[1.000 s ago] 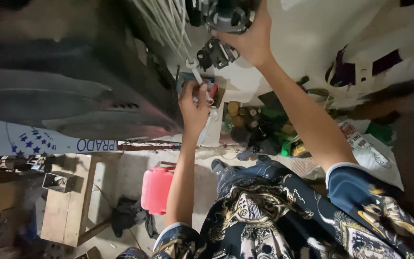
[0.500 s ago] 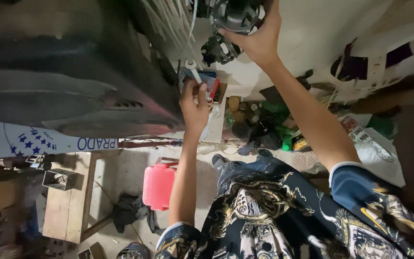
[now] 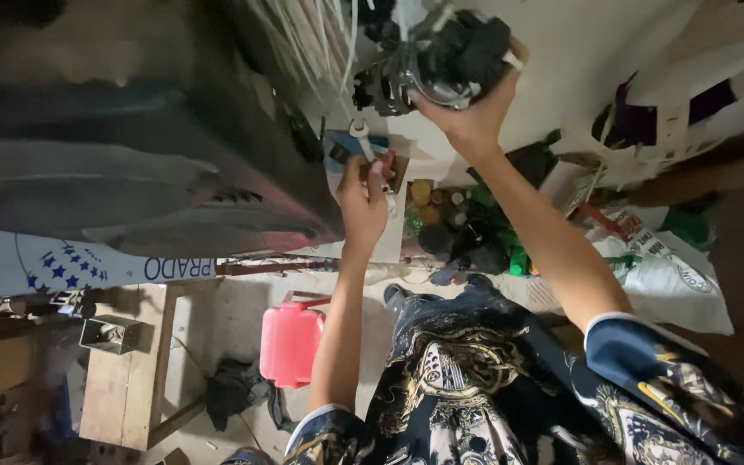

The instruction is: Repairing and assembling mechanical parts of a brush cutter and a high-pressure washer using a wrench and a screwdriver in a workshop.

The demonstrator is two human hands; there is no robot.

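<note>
Head view, looking down past both of my raised arms. My right hand [image 3: 473, 120] was closed around the underside of a black and silver machine part [image 3: 441, 56], fingers wrapped up its side, holding it up near the top of the frame beside a bundle of pale cables [image 3: 320, 39]. My left hand [image 3: 363, 202] was closed on a spanner [image 3: 362, 138], its open silver head sticking up above my knuckles; something red [image 3: 387, 162] showed at my fingertips, and I could not tell what it was. The spanner head stood just below and to the left of the machine part, apart from it. A dark curved body panel [image 3: 131, 164] filled the left side. Below it on the floor stood a red plastic can [image 3: 290, 344], with a wooden bench [image 3: 127, 387] to its left and a dark rag [image 3: 234, 392] between them. Jars and bottles [image 3: 458, 215] lay cluttered under my right forearm, and a white sack [image 3: 673, 275] lay further right.
</note>
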